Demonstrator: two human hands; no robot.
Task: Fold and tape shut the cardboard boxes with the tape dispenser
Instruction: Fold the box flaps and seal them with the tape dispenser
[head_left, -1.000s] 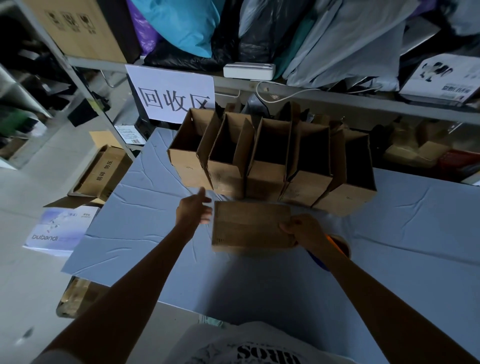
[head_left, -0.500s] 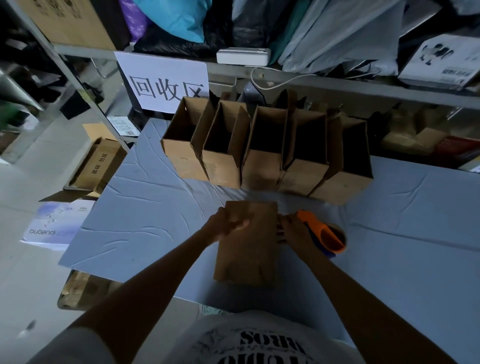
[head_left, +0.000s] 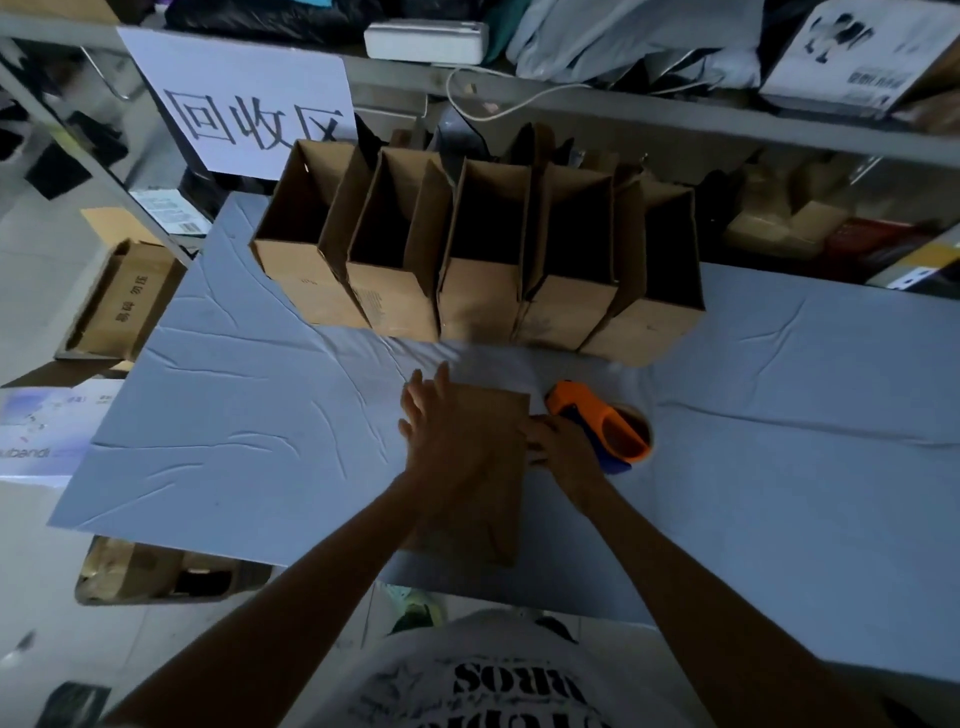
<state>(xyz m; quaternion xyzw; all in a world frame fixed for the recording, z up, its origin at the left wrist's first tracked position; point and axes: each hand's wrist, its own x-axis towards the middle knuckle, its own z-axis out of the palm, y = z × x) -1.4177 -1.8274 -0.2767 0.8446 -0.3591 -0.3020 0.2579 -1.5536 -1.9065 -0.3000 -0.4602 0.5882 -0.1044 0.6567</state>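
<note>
1. Box (head_left: 493, 499) lies flat near me on the table (head_left: 260, 415), my left grip (head_left: 441, 441) spread flat on it.
2. My right grip (head_left: 563, 452) is at its right edge, beside the tape dispenser (head_left: 597, 421); whether it clasps anything, I cannot tell.
3. Uneven pressing could skid the box into the dispenser.

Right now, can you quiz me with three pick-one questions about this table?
1. Where is the tape dispenser?
A) on the floor
B) on the table, right of the flat box
C) inside a box
2. How many open boxes stand in the row?
A) three
B) five
C) eight
3. What is the left hand doing?
A) lying flat on the flat box
B) holding the tape dispenser
C) making a fist
Answers: 1 B, it lies beside the flat box's right edge; 2 B, five stand side by side; 3 A, its fingers are straight on the cardboard.
</note>
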